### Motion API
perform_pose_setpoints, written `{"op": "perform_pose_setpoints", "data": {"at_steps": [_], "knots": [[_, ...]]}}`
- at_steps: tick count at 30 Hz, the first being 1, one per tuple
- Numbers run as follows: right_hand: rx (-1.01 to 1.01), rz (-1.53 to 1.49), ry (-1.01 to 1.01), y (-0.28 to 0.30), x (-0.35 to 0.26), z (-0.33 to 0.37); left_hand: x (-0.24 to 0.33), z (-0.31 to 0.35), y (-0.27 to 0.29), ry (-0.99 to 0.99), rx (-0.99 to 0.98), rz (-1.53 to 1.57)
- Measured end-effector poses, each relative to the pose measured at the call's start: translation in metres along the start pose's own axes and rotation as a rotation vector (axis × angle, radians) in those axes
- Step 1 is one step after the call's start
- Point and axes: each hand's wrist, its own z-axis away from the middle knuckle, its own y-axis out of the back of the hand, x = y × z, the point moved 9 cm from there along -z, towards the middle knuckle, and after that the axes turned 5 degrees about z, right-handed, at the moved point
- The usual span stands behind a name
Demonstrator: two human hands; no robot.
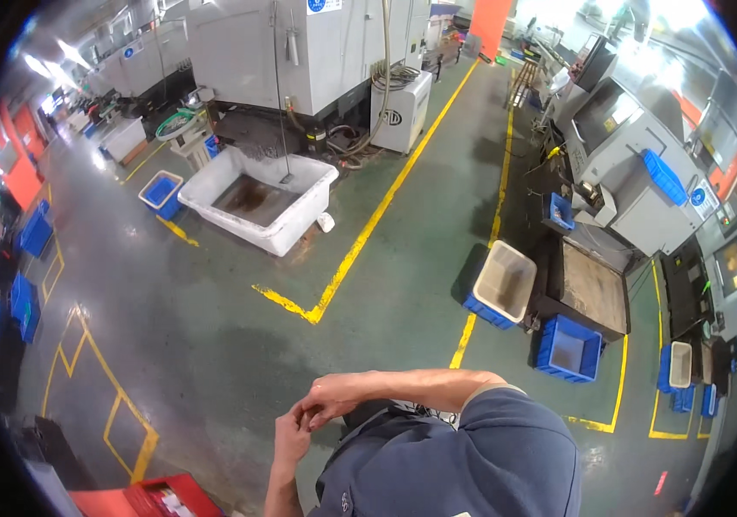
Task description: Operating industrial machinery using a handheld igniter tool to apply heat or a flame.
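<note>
From my remote feed I count two bare hands, both nearer the wearer than the white rectangular plastic tub [304, 217], my landmark. Left hand [292, 433] and right hand [331, 398] touch, fingers bent against each other. Grip: I can't tell whether anything is pinched in either; the fingers overlap. Nearest thing to them: one red open-topped box [199, 494] with pale items inside, nearer the wearer than the tub and cut by the lower edge of my view.

Counts: one tub, with one long thin rod [280, 112] reaching down into it; one blue plastic crate with a pale rim [158, 207] just left of the tub; two plain blue plastic crates [37, 231] farther left of it. Well right of the tub: one cream plastic bin [506, 277] sitting in or on a blue base, can't tell which, and one open blue plastic crate [565, 373] near that.

Edges: a yellow painted floor line [393, 195] runs right of the tub, cornering on its near side. Dark green floor [213, 293] stretches from the tub's near side to the hands. One big grey metal machine [248, 56] stands behind the tub.
</note>
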Motion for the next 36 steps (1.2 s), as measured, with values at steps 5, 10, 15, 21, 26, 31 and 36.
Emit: {"op": "perform_pose_setpoints", "data": {"at_steps": [5,10,15,21,26,31,36], "knots": [[0.028,0.012,-0.059,0.046,0.050,-0.090,-0.019,-0.089,0.074,0.012,-0.087,0.029],[-0.007,-0.005,-0.057,0.105,0.101,-0.218,-0.059,-0.180,0.182,0.021,-0.096,0.023],[-0.057,-0.086,0.105,0.166,0.105,-0.376,-0.079,-0.240,0.317,0.057,0.032,0.056],[-0.147,0.022,0.111,0.214,0.113,-0.534,-0.125,-0.299,0.455,0.172,0.256,0.096],[-0.320,0.104,0.243,0.217,0.119,-0.675,-0.161,-0.337,0.572,0.130,0.373,0.092],[-0.334,0.145,0.071,0.259,0.150,-0.808,-0.184,-0.406,0.689,0.131,0.294,0.204],[-0.346,0.098,0.017,0.301,0.147,-0.944,-0.215,-0.466,0.817,0.065,0.215,0.140]]}}
